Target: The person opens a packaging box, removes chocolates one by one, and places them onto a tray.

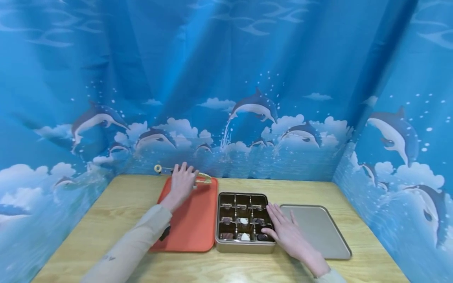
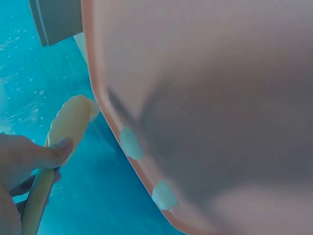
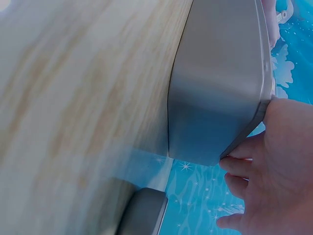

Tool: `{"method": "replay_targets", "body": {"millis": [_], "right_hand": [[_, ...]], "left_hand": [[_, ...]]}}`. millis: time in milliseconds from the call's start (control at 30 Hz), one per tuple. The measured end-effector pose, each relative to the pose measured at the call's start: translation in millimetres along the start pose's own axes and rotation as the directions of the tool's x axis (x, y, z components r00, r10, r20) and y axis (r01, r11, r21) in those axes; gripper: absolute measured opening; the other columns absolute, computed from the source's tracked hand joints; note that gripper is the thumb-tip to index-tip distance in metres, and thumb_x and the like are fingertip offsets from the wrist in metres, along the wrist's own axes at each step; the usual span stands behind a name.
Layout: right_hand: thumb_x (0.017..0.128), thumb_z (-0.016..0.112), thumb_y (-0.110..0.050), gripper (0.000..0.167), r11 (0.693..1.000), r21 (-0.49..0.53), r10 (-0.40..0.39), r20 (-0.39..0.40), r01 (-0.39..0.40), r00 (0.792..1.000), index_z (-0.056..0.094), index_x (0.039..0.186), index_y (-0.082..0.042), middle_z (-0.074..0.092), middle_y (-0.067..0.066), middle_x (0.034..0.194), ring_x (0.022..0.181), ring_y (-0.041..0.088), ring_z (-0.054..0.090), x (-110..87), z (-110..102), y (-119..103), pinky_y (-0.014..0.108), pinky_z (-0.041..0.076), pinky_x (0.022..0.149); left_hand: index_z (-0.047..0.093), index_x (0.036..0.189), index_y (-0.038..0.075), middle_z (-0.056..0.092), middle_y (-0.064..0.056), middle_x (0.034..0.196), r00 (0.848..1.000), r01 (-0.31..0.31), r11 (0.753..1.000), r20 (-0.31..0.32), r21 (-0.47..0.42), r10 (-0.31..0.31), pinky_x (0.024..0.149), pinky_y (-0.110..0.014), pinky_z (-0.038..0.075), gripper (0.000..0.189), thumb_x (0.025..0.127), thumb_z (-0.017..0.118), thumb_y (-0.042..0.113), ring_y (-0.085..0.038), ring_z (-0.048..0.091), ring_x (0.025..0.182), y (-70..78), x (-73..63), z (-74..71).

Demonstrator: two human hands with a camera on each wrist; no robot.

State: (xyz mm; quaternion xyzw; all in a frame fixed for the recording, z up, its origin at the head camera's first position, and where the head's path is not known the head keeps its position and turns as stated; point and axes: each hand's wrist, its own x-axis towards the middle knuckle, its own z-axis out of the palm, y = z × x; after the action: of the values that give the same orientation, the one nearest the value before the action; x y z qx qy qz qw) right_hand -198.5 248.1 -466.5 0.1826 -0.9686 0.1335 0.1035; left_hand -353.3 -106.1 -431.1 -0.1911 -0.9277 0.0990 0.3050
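Note:
My left hand (image 1: 181, 182) grips a pair of cream tongs (image 2: 70, 122) over the far end of an orange tray (image 1: 191, 220). The tongs have scalloped tips pointing right and a ring at the left end. In the left wrist view, the thumb lies along their arm, beside the tray's rim. My right hand (image 1: 288, 236) rests with straight fingers on the right rim of a bronze tin (image 1: 244, 247). Inside the tin, dark dividers form several compartments with small dark and white chocolates (image 1: 243, 221). In the right wrist view, fingertips touch the tin's upper edge.
A flat metal lid (image 1: 320, 232) lies on the wooden table (image 1: 212, 271) to the tin's right, partly under my right hand. Two pale pieces (image 2: 131, 143) show at the tray's edge. Behind the table hangs a blue dolphin curtain (image 1: 198, 98).

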Motion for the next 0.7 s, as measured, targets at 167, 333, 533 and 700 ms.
{"method": "replay_targets", "body": {"millis": [167,333,533,700], "right_hand": [[0.100,0.055,-0.049,0.076,1.000,0.015,-0.007,-0.026,0.007,1.000,0.037,0.154,0.002,0.031,0.020,0.160,0.148,0.039,0.030,-0.6,0.8,-0.2,0.070,0.015,0.115],[0.100,0.055,-0.048,0.076,1.000,0.018,-0.010,-0.027,0.010,1.000,0.036,0.154,0.002,0.029,0.020,0.160,0.148,0.039,0.030,-0.2,1.6,-1.3,0.070,0.016,0.115],[0.102,0.055,-0.045,0.075,1.000,0.021,0.007,0.008,-0.007,1.000,0.032,0.155,0.002,0.025,0.019,0.162,0.150,0.036,0.025,0.7,-0.2,-2.0,0.067,0.011,0.117],[0.102,0.056,-0.044,0.075,0.999,0.031,0.014,0.008,-0.015,1.000,0.032,0.156,0.002,0.025,0.019,0.162,0.150,0.037,0.025,-0.3,-0.8,-0.9,0.067,0.010,0.117]], "left_hand": [[0.075,0.098,0.015,0.066,-0.007,0.095,1.000,0.007,0.999,0.029,0.037,-0.008,0.087,-0.047,0.043,0.031,0.076,0.090,0.031,-0.030,0.054,0.102,4.5,4.7,6.9],[0.075,0.095,0.016,0.066,-0.007,0.093,0.999,0.004,0.998,0.051,0.063,-0.008,0.085,-0.046,0.042,0.010,0.087,0.077,0.010,-0.030,0.053,0.099,8.6,4.5,8.5],[0.075,0.104,0.017,0.065,-0.006,0.096,0.997,-0.009,0.997,0.075,0.076,0.004,0.085,-0.045,0.041,0.021,0.088,0.075,0.003,-0.029,0.051,0.098,13.1,-1.1,4.5],[0.077,0.106,0.016,0.067,-0.007,0.096,1.000,0.000,0.999,0.021,0.036,-0.001,0.083,-0.046,0.042,0.020,0.090,0.072,0.004,-0.029,0.053,0.097,13.1,-3.9,0.2]]}}
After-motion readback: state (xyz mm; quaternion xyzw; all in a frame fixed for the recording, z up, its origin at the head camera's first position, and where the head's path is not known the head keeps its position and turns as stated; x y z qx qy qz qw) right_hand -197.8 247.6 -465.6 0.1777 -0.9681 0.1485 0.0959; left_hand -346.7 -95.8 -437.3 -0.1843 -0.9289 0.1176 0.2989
